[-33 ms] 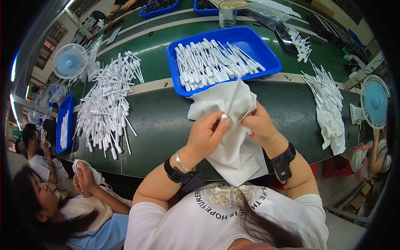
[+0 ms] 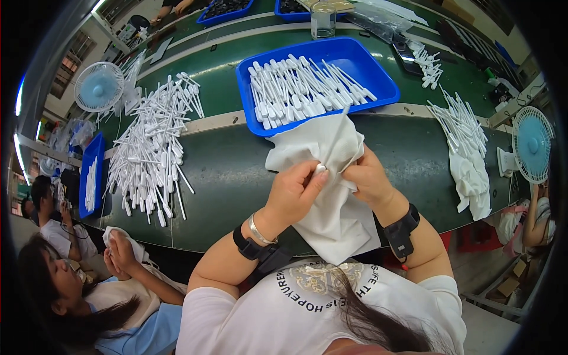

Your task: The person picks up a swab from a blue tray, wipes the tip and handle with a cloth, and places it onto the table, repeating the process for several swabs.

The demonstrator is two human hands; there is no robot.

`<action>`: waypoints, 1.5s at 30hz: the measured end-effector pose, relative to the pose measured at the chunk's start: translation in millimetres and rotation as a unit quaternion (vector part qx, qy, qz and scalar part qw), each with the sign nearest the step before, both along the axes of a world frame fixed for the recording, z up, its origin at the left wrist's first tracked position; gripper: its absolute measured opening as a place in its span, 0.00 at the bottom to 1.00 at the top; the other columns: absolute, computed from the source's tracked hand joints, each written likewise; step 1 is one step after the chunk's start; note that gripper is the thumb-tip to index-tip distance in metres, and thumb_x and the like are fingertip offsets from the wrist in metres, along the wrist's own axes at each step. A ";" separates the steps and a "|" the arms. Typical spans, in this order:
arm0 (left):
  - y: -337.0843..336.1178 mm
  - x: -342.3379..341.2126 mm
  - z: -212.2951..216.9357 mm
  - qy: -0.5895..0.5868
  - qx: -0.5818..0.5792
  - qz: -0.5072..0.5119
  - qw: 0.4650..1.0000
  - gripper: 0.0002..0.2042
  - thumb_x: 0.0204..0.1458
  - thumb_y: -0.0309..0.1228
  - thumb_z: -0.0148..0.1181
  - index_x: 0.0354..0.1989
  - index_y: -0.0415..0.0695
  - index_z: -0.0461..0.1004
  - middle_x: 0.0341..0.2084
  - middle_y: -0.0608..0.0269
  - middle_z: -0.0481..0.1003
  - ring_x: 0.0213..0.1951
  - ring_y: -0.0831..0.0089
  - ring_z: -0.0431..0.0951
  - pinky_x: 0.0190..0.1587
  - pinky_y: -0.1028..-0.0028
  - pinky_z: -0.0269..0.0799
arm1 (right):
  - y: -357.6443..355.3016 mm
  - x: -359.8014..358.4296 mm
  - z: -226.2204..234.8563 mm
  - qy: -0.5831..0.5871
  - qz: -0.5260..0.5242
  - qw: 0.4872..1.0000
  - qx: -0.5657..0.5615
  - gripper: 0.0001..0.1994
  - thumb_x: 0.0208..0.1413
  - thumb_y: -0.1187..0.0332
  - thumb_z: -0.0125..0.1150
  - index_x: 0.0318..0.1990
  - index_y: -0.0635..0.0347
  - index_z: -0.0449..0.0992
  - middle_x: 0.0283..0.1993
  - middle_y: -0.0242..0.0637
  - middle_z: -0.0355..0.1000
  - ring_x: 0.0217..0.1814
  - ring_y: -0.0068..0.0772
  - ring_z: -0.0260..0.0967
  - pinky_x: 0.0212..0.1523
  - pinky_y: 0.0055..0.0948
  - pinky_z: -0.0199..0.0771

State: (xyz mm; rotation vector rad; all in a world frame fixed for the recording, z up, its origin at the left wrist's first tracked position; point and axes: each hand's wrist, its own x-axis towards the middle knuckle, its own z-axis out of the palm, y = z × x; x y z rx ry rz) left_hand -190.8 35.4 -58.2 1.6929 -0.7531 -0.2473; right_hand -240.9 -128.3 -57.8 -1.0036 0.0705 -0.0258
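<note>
A white cloth (image 2: pixel 334 222) hangs between my two hands in front of the blue tray. My left hand (image 2: pixel 293 192) is closed, its thumb and fingers pinching a small white rounded end (image 2: pixel 320 168), which looks like the thick end of a white plastic stick; the rest is hidden by the cloth. My right hand (image 2: pixel 373 180) is closed on the cloth's right side. Beyond the cloth, the blue tray (image 2: pixel 378 80) holds many white plastic sticks (image 2: pixel 296 89) with thick ends, laid roughly side by side.
A loose heap of similar sticks (image 2: pixel 151 142) covers the bench at left. More sticks (image 2: pixel 458 124) lie at right beside a crumpled cloth (image 2: pixel 471 177). Small fans (image 2: pixel 99 87) stand at both sides. A glass jar (image 2: pixel 323 21) stands behind the tray. A co-worker (image 2: pixel 121 296) sits close at left.
The raised peak of the cloth has shifted slightly to the right. My left thumb has moved a little, and both hands keep their grip.
</note>
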 end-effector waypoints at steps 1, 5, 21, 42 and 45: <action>-0.3 -0.4 -0.3 -0.030 0.018 -0.003 0.999 0.08 0.51 0.31 0.53 0.33 0.39 0.70 0.17 0.61 0.69 0.18 0.76 0.65 0.23 0.77 0.62 | 1.6 -2.6 0.3 -0.008 0.001 1.000 -0.005 0.24 0.41 0.81 0.49 0.51 0.64 0.62 0.46 0.39 0.67 0.47 0.32 0.66 0.48 0.29 0.66; 1.2 3.6 -4.1 0.015 0.014 -0.009 1.000 0.07 0.50 0.30 0.54 0.32 0.39 0.70 0.18 0.58 0.69 0.18 0.69 0.67 0.23 0.75 0.63 | 6.8 -3.0 7.6 0.039 0.016 0.988 0.151 0.20 0.48 0.76 0.52 0.51 0.63 0.63 0.46 0.37 0.67 0.47 0.29 0.66 0.48 0.27 0.66; 1.0 7.6 7.3 -0.047 0.114 -0.060 0.991 0.07 0.48 0.29 0.54 0.32 0.39 0.69 0.20 0.54 0.69 0.20 0.59 0.68 0.25 0.69 0.64 | 4.0 7.9 -7.9 -0.025 -0.124 0.991 -0.048 0.10 0.54 0.70 0.50 0.43 0.64 0.67 0.39 0.33 0.68 0.39 0.22 0.66 0.40 0.22 0.68; 6.6 27.8 -11.1 0.583 -0.147 -0.305 0.739 0.13 0.56 0.34 0.43 0.30 0.35 0.68 0.16 0.65 0.66 0.13 0.81 0.59 0.15 0.83 0.54 | -23.1 9.4 6.4 -0.036 -0.146 0.987 0.054 0.14 0.54 0.67 0.51 0.45 0.65 0.66 0.40 0.37 0.69 0.40 0.29 0.69 0.41 0.27 0.69; 0.6 22.2 -2.4 0.284 0.069 -0.154 0.944 0.12 0.55 0.35 0.45 0.31 0.38 0.70 0.16 0.69 0.66 0.14 0.84 0.59 0.17 0.84 0.54 | -24.9 12.9 -3.6 -0.037 -0.198 0.979 -0.030 0.15 0.54 0.67 0.52 0.46 0.65 0.65 0.41 0.37 0.69 0.40 0.30 0.69 0.42 0.28 0.69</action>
